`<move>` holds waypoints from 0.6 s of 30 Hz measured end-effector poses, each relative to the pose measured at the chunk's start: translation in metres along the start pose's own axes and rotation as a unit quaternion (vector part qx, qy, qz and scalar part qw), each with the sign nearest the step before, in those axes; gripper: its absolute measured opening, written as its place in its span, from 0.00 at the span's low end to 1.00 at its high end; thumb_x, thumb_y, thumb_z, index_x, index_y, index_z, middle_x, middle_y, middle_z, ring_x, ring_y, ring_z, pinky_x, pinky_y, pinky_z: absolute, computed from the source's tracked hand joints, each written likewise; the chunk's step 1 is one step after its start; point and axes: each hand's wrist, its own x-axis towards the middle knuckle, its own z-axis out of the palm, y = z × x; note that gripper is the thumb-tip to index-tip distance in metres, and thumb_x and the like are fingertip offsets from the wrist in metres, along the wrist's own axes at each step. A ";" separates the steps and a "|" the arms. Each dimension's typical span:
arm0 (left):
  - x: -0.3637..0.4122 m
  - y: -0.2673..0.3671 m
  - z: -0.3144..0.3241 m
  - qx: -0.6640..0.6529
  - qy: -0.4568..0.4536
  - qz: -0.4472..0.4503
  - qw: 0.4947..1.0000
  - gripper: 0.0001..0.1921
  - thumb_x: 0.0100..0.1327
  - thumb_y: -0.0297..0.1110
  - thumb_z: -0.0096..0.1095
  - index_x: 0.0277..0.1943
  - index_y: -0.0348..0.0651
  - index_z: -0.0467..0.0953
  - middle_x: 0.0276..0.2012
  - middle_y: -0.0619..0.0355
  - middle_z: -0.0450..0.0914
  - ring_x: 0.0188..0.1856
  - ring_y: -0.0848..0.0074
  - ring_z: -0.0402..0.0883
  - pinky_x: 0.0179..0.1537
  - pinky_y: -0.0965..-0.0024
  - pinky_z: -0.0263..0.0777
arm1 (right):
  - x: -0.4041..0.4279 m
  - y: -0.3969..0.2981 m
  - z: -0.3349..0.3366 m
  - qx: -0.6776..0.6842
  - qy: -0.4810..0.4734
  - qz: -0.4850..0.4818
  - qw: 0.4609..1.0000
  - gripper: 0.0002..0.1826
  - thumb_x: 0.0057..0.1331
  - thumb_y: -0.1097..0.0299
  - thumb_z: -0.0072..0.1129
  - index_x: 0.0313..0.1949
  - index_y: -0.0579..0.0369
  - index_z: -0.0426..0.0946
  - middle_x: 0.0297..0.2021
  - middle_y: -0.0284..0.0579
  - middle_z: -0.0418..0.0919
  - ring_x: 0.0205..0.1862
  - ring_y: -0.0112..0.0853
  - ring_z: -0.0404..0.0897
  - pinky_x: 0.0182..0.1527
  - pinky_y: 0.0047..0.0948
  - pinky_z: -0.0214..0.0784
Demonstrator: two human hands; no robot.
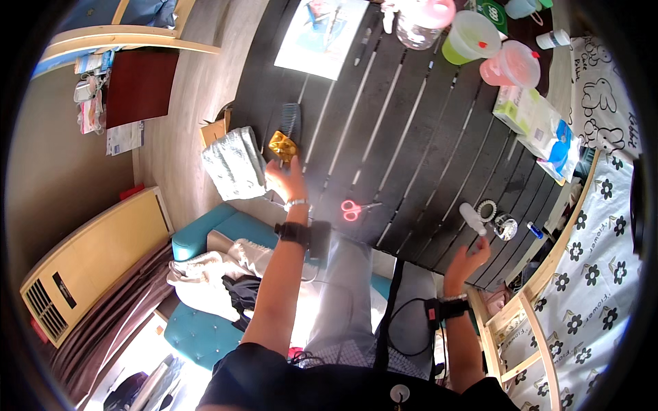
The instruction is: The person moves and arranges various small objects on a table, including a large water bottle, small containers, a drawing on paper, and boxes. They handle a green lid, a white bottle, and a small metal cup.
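My left hand (287, 181) is at the left edge of the dark slatted table (390, 149), its fingertips at a small shiny amber item (282, 146); whether they grip it I cannot tell. A dark comb (291, 120) lies just beyond, and a folded grey-white towel (235, 163) is beside the hand. Pink-handled scissors (352, 210) lie between my two hands. My right hand (467, 262) is over the near right part of the table, fingers apart, close to the tip of a white bottle (471, 218). A beaded ring (487, 210) and a clear round object (505, 226) sit past that bottle.
A blue marker-like item (534, 230) lies at the right. Tissue packs (527, 115), a pink tub (510, 67), a green tub (470, 41) and a pink-lidded clear container (421, 25) line the far right. A paper sheet (321, 38) and pen (363, 47) lie at the far side. A teal sofa (203, 329) stands left.
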 end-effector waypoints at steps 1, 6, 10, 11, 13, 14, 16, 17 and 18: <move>0.014 0.001 0.008 0.006 -0.003 -0.005 1.000 0.33 0.52 0.45 0.75 0.54 0.35 0.66 0.48 0.46 0.71 0.51 0.58 0.70 0.53 0.58 0.66 | -0.017 -0.010 0.009 0.035 -0.028 0.052 0.998 0.28 0.55 0.86 0.49 0.57 0.59 0.66 0.51 0.44 0.68 0.55 0.36 0.66 0.57 0.31 0.60; 0.036 0.016 0.028 0.118 -0.049 -0.145 0.981 0.33 0.47 0.51 0.76 0.50 0.44 0.66 0.48 0.50 0.70 0.54 0.55 0.68 0.56 0.51 0.62 | -0.096 -0.109 0.077 0.186 -0.215 0.086 0.955 0.20 0.58 0.82 0.52 0.51 0.59 0.71 0.46 0.41 0.71 0.43 0.30 0.72 0.46 0.29 0.68; 0.045 0.022 0.022 0.114 -0.133 -0.174 0.969 0.32 0.48 0.46 0.76 0.51 0.43 0.65 0.51 0.52 0.70 0.56 0.57 0.69 0.59 0.50 0.59 | -0.108 -0.190 0.157 0.219 -0.313 -0.084 0.920 0.17 0.62 0.73 0.57 0.51 0.60 0.73 0.43 0.48 0.78 0.40 0.35 0.78 0.45 0.30 0.71; 0.045 0.022 0.020 0.108 -0.136 -0.161 0.972 0.32 0.49 0.46 0.75 0.52 0.42 0.65 0.50 0.51 0.70 0.56 0.57 0.70 0.58 0.51 0.59 | -0.108 -0.205 0.176 0.236 -0.326 -0.107 0.909 0.18 0.63 0.70 0.57 0.52 0.61 0.72 0.44 0.51 0.79 0.42 0.37 0.79 0.45 0.31 0.71; 0.046 0.023 0.014 0.059 -0.151 -0.139 0.977 0.32 0.49 0.46 0.74 0.52 0.40 0.66 0.49 0.49 0.72 0.55 0.55 0.71 0.58 0.51 0.61 | -0.108 -0.228 0.201 0.220 -0.380 -0.057 0.897 0.21 0.63 0.69 0.57 0.55 0.62 0.70 0.47 0.53 0.79 0.46 0.39 0.80 0.48 0.33 0.72; 0.046 0.025 0.008 0.061 -0.183 -0.126 0.973 0.34 0.52 0.52 0.71 0.52 0.36 0.66 0.48 0.45 0.72 0.55 0.55 0.72 0.57 0.53 0.64 | -0.105 -0.235 0.209 0.210 -0.404 -0.032 0.890 0.23 0.63 0.69 0.57 0.57 0.62 0.69 0.49 0.53 0.79 0.49 0.40 0.80 0.49 0.34 0.73; 0.057 0.011 0.009 0.033 -0.198 -0.107 0.974 0.28 0.53 0.50 0.70 0.44 0.32 0.73 0.42 0.41 0.75 0.51 0.51 0.74 0.52 0.53 0.67 | -0.107 -0.239 0.229 0.207 -0.427 -0.009 0.880 0.24 0.63 0.69 0.57 0.57 0.64 0.68 0.50 0.56 0.78 0.50 0.40 0.80 0.51 0.34 0.72; 0.061 0.010 0.009 0.014 -0.241 -0.102 0.965 0.27 0.54 0.50 0.69 0.41 0.30 0.74 0.40 0.40 0.76 0.49 0.49 0.75 0.51 0.53 0.68 | -0.106 -0.235 0.236 0.202 -0.436 0.004 0.877 0.25 0.63 0.69 0.57 0.58 0.65 0.67 0.50 0.57 0.78 0.50 0.40 0.80 0.51 0.34 0.72; 0.061 0.009 0.003 0.005 -0.220 -0.073 0.973 0.26 0.54 0.50 0.68 0.36 0.29 0.75 0.39 0.39 0.76 0.46 0.48 0.76 0.48 0.52 0.69 | -0.104 -0.243 0.232 0.206 -0.450 0.031 0.868 0.25 0.63 0.70 0.57 0.58 0.67 0.66 0.49 0.58 0.78 0.50 0.40 0.79 0.52 0.34 0.72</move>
